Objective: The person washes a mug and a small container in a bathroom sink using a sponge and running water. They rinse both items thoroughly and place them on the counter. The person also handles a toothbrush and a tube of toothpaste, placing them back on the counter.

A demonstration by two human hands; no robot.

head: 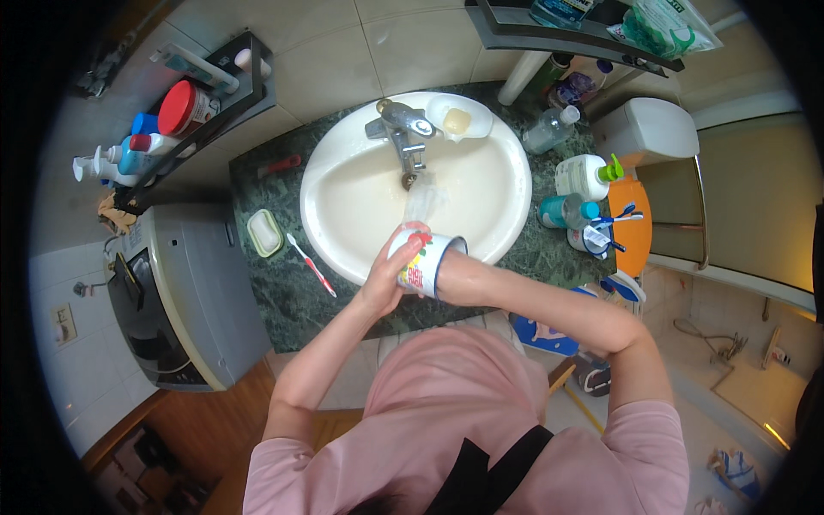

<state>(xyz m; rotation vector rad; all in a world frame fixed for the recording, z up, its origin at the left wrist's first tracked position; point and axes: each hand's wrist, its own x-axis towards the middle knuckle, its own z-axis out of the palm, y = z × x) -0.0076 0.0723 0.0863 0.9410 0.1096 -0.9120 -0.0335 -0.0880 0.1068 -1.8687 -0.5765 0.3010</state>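
Note:
My left hand (386, 267) grips a white enamel mug (417, 261) with a blue rim and a printed pattern of flowers and writing. The mug lies tilted on its side over the front edge of the white washbasin (496, 225), its mouth to the right. Through that mouth reaches my right hand (460, 275); its fingers are hidden inside. A whitish streak of water (425, 196) runs across the bowl between the mug and the drain (409, 181). Above the drain stands the chrome faucet (409, 132).
On the green marble counter (283, 315) lie a soap dish (264, 233), a red-and-white toothbrush (311, 264) and a red-handled item (283, 165). A pump bottle (582, 177), a teal bottle (560, 211) and a toothbrush cup (587, 241) stand at right. A washing machine (193, 296) is at left.

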